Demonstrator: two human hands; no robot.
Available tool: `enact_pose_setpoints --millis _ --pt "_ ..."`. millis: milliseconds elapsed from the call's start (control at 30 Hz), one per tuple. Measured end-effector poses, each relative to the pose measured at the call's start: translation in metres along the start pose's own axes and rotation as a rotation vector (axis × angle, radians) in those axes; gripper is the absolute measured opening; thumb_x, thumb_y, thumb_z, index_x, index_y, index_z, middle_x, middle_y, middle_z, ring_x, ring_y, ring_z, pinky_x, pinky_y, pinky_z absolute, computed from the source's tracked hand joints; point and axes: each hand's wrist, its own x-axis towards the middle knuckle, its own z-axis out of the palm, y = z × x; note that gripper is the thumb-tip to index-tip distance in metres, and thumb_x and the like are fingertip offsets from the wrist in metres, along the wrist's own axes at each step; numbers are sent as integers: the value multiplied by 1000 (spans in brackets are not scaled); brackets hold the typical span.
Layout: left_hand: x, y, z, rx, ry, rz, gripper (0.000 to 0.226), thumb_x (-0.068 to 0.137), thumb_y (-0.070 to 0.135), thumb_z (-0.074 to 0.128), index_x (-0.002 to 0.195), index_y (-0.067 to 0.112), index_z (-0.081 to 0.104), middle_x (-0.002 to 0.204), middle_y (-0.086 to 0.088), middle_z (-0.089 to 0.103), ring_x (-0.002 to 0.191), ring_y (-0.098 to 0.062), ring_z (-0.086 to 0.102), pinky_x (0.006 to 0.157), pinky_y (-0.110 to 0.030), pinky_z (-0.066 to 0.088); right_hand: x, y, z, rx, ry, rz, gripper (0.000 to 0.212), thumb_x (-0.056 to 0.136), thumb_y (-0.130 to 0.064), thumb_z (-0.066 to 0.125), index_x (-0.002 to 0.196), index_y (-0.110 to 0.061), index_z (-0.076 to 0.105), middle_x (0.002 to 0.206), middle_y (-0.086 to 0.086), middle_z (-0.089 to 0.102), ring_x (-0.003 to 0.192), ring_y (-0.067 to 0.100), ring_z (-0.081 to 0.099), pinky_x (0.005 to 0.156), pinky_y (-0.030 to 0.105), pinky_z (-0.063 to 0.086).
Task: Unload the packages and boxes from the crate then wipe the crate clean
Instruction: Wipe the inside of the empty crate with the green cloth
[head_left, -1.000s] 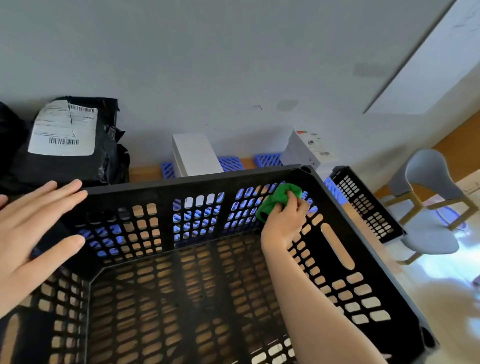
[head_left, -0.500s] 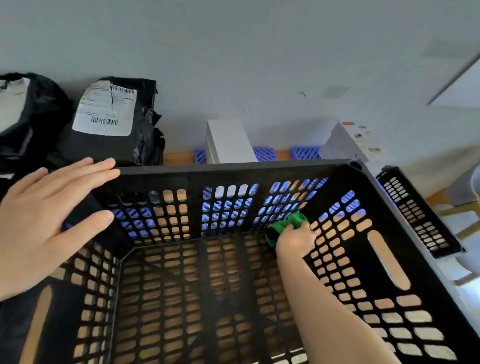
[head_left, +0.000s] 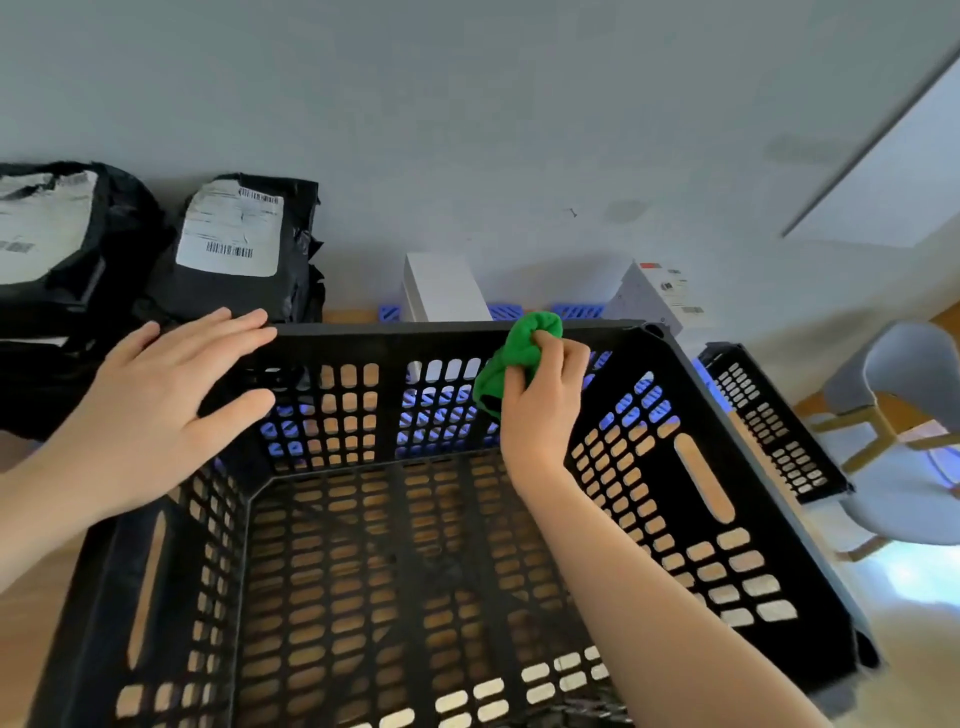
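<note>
Crate (head_left: 702, 525), on the counter (head_left: 26, 613), is braced at its far-left corner by the spread left hand (head_left: 156, 395), and a green cloth (head_left: 522, 345) is pinched against the far rim's right end by the right hand (head_left: 545, 410).

The black crate (head_left: 389, 332) is showing a slotted grid, the cloth (head_left: 527, 345) is glowing bright green, and black packages (head_left: 236, 293) at upper left are wearing white barcoded labels (head_left: 231, 228).
</note>
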Motion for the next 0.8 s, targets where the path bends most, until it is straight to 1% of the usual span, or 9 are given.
enact_pose_setpoints --millis 100,167,267,333,433,567,667,733,800 --pt "0 0 1 10 18 3 65 85 65 27 144 40 35 155 20 29 145 2 14 118 -41 8 -13 10 10 -32 -53 24 36 86 -5 64 121 -2 55 117 10 48 95 9 44 78 22 45" --pt "0 -1 0 10 22 4 68 84 64 27 145 35 39 155 20 28 145 2 14 118 -41 8 -30 25 21 -72 -154 29 35 86 -3 63 121 -2 56 117 10 48 97 15 50 83 29 50" --pt "0 -1 1 -2 34 3 67 85 63 29 145 35 39 155 22 28 144 5 13 117 -37 6 -53 51 40 -127 -302 129 38 88 -1 57 126 -3 53 122 9 45 104 23 51 91 35 49" --pt "1 -1 2 -12 45 7 64 86 62 31 144 37 40 154 22 29 145 5 15 116 -36 7 -63 65 52 -138 -302 121 40 83 6 59 123 0 55 118 13 48 101 28 54 87 38 51" --pt "2 -2 3 1 34 3 63 86 61 32 144 37 39 155 23 29 146 4 15 118 -41 10 -77 85 68 -180 -359 96 39 75 11 62 114 4 60 109 18 53 94 35 56 81 41 53" --pt "3 -1 2 1 31 -7 62 86 60 33 144 39 39 154 26 28 146 3 16 119 -44 11 -89 97 82 -242 -523 172 32 87 1 55 118 -1 58 115 13 47 102 31 51 87 38 48" --pt "3 1 0 -11 34 -9 61 86 60 34 143 39 39 154 26 29 145 3 16 118 -40 10 -86 95 83 -263 -552 196 29 91 -5 52 120 -2 57 117 11 44 104 29 50 88 35 47" --pt "3 4 -1 -14 30 -18 62 86 60 33 143 38 40 154 25 29 145 5 15 118 -36 7 -78 91 74 -258 -582 136 28 90 -5 56 117 -1 60 115 14 47 99 33 53 86 38 48" --pt "2 7 -3 -21 20 -34 64 85 62 31 143 38 40 154 24 29 145 7 13 118 -33 4 -69 88 61 -231 -570 0 28 82 -3 66 109 0 65 106 17 53 87 37 59 79 40 53"
